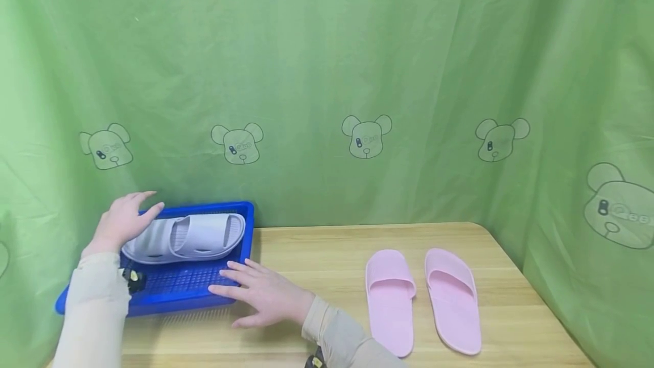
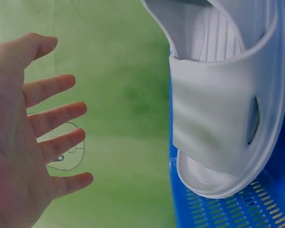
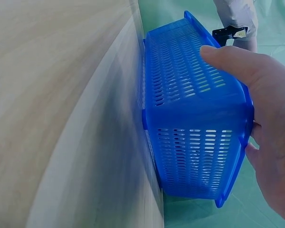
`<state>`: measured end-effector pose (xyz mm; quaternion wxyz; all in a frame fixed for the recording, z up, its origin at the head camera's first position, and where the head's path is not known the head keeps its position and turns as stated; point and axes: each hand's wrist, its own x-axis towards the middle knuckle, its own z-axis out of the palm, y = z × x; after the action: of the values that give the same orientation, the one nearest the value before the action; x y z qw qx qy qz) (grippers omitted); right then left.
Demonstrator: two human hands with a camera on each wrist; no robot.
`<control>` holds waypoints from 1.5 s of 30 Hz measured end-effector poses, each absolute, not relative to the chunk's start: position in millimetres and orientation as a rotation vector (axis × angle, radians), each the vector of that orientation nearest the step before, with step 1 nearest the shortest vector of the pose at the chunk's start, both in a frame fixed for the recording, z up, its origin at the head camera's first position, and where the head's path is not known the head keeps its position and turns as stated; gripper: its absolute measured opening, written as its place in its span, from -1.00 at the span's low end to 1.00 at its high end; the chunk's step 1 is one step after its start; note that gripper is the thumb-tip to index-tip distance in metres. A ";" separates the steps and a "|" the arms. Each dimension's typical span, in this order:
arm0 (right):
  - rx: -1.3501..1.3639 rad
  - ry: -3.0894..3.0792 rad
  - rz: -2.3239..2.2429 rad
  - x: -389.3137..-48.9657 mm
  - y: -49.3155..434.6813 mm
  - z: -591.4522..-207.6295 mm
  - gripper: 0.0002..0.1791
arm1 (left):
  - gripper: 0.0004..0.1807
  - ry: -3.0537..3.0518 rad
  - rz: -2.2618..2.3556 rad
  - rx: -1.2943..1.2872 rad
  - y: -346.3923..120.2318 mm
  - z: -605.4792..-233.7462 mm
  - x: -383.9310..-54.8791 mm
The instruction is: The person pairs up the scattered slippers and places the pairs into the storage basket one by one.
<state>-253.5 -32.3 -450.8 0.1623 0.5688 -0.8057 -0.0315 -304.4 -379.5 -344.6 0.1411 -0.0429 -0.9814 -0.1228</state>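
Observation:
A blue plastic basket (image 1: pixel 179 302) with slotted walls stands at the left of the table, and a pair of pale grey slippers (image 1: pixel 206 234) lies along its far side. My left hand (image 1: pixel 120 223) hovers by the slippers' left end, fingers spread; the left wrist view shows a gap between this hand (image 2: pixel 19 137) and the grey slipper (image 2: pixel 213 109). At the basket's front right corner is my right hand (image 1: pixel 268 294), fingers extended over the rim. In the right wrist view its thumb (image 3: pixel 228 59) lies over the basket (image 3: pixel 199 156); whether it touches cannot be told.
Two pink slippers, one (image 1: pixel 390 305) beside the other (image 1: pixel 455 305), lie on the right of the wooden table (image 1: pixel 317 243). Green curtains (image 1: pixel 306 72) with bear prints hang behind the table and along both sides.

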 end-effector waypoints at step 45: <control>1.553 -2.387 0.052 -241.0 11.8 -447.2 -0.07 | -0.37 -2.606 -0.345 -0.170 -323.2 -348.2 -257.9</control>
<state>-241.0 11.8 -447.2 0.1463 0.5395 -0.8290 0.0182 -257.9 -323.2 -348.2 0.2510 -0.0626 -0.9576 -0.1266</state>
